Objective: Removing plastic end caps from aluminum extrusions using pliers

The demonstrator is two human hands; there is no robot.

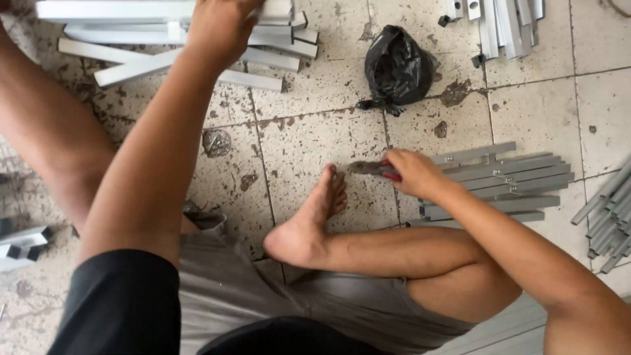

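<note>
- Beyond the bare foot, at the top of the floor, the left hand lies on a heap of pale metal bars; whether its fingers close round one cannot be told.
- Just right of the foot's toes, the right hand is clamped on a red-handled tool, its tip pointing toward the toes.
- Right of the foot, under that hand, lies a stack of grey metal bars.
- Above the foot, well apart, sits a knotted black plastic bag.

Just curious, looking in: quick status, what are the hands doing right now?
Left hand reaching onto the pale metal bars. Right hand gripping a red-handled tool beside the grey metal pieces. Black bag lies apart.
</note>
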